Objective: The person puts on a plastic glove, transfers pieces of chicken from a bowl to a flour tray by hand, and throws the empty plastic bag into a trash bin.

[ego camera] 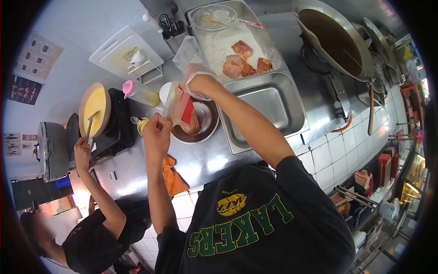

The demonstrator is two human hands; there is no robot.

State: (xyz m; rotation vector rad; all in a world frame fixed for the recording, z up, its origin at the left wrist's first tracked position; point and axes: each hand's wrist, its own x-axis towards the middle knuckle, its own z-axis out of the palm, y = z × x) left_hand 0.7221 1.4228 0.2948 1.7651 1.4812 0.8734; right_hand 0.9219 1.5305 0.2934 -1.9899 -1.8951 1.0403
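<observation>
A clear plastic bag with a red printed panel (pixel 187 111) hangs tilted over a round steel bowl (pixel 215 125). Its lower end, inside the bowl, seems to hold raw meat. My left hand (pixel 157 133), bare, pinches the bag's near edge. On my right hand (pixel 202 81) is a loose clear plastic glove; it grips the bag's far upper side, its fingers partly hidden. Just beyond that hand, several pieces of raw marinated meat (pixel 242 67) lie on white flour in a rectangular steel pan (pixel 210 44). Nearer me sits a second steel pan (pixel 265 102).
At right, a large wok of dark liquid (pixel 333 37) sits over a lit burner (pixel 316 53). To the left, a co-worker's hand (pixel 83 154) stirs a pan of yellow liquid (pixel 94 109). A pink-capped bottle (pixel 140 93) and an orange cloth (pixel 174 174) are nearby. A strainer (pixel 214 17) rests across the flour pan.
</observation>
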